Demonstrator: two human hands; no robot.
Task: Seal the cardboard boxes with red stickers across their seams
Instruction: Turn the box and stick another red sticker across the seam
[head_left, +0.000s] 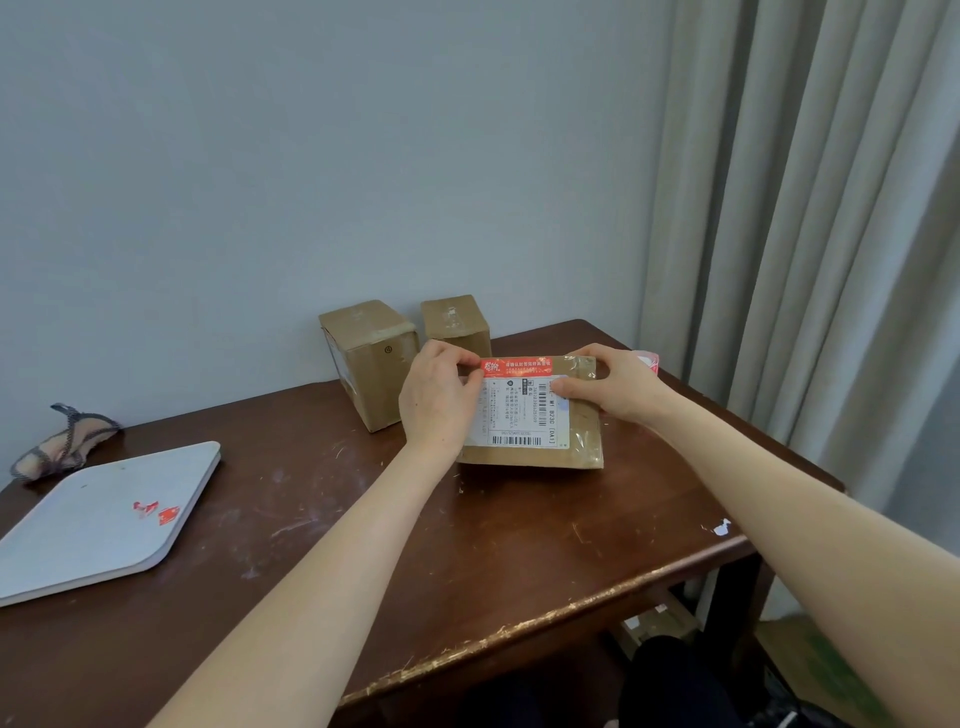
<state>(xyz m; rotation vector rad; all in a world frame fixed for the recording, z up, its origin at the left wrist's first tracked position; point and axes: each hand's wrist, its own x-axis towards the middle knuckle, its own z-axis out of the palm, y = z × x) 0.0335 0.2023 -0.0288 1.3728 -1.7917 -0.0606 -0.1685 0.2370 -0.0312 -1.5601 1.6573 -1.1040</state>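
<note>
Both hands are on the flat box (582, 447). The left hand (436, 400) pinches the left end of the red sticker (517, 366) between thumb and curled fingers. The right hand (618, 384) grips the box's far right corner, thumb down on the white shipping label (519, 415). The sticker's long axis runs left to right along the box's far edge, between the hands; the left touches it and the right is just beside its other end. Smoothing it down likely means a rightward stroke. Behind stand a larger box (371, 358) and a smaller box (457, 322), showing no red. A white board (104, 519) lies well left on the table (363, 519).
</note>
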